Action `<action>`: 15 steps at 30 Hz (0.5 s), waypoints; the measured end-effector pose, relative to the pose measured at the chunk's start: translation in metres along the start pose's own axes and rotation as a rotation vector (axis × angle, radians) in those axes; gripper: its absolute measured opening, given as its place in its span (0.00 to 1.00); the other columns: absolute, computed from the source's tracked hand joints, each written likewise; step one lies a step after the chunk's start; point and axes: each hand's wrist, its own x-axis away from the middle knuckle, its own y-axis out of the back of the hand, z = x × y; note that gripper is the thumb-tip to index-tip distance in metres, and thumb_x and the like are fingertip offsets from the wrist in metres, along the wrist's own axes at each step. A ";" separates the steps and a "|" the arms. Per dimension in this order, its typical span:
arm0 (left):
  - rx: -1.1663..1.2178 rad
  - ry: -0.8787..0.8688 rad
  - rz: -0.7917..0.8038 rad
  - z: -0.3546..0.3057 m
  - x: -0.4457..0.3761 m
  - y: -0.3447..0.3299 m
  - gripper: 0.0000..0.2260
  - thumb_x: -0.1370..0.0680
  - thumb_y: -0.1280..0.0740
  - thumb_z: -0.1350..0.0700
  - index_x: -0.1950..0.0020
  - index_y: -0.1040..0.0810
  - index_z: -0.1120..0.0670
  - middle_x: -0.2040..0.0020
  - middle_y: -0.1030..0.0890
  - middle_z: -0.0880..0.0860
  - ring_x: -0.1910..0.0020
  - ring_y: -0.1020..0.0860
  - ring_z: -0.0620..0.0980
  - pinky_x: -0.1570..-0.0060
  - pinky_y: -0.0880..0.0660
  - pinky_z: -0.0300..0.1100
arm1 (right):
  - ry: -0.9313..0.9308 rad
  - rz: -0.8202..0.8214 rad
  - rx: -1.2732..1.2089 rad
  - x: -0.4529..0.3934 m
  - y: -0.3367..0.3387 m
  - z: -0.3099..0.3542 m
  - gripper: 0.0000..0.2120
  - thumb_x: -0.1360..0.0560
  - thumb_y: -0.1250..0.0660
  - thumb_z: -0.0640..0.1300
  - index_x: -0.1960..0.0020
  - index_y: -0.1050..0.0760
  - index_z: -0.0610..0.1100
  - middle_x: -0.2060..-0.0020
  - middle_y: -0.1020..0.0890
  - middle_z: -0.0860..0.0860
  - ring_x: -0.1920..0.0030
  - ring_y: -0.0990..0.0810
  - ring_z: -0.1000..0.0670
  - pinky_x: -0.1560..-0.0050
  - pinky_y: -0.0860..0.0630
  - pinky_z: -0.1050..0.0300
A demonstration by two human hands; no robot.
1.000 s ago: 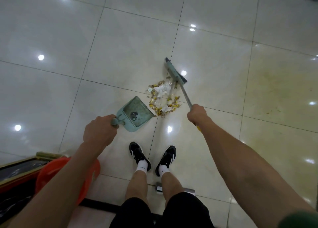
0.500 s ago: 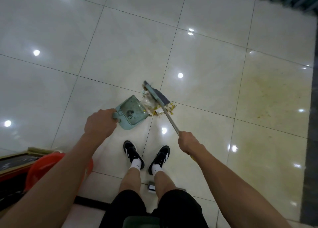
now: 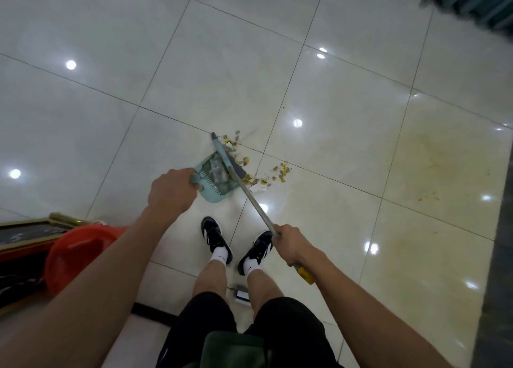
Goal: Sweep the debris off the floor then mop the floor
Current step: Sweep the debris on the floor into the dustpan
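My left hand (image 3: 172, 191) grips the handle of a pale teal dustpan (image 3: 215, 181) resting on the glossy tiled floor (image 3: 222, 62). My right hand (image 3: 290, 245) holds the metal shaft of a broom whose teal head (image 3: 226, 156) lies across the dustpan's open mouth. Clear and white scraps sit inside the pan. Yellow and brown debris (image 3: 266, 174) lies scattered on the tile just right of the broom head, and a few bits (image 3: 231, 140) lie beyond its far end.
An orange bucket (image 3: 77, 254) stands at my left beside a gold-framed dark panel (image 3: 27, 231). My black shoes (image 3: 215, 237) stand just behind the dustpan, with a small object (image 3: 242, 295) on the floor between my legs. A yellowish stain (image 3: 433, 173) marks the right tiles; a dark strip (image 3: 502, 229) borders the right.
The broom head has swept left, pushing much of the debris into the dustpan; some remains behind on the tile. My right hand pulled back toward my feet.
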 end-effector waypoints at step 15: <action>0.049 0.094 -0.063 0.048 0.003 0.012 0.05 0.23 0.33 0.51 0.50 0.19 0.47 0.62 0.22 0.50 0.63 0.22 0.56 0.63 0.28 0.43 | 0.013 -0.143 0.017 0.023 0.019 -0.008 0.19 0.21 0.39 0.43 0.31 0.26 0.47 0.63 0.23 0.51 0.73 0.25 0.51 0.79 0.28 0.63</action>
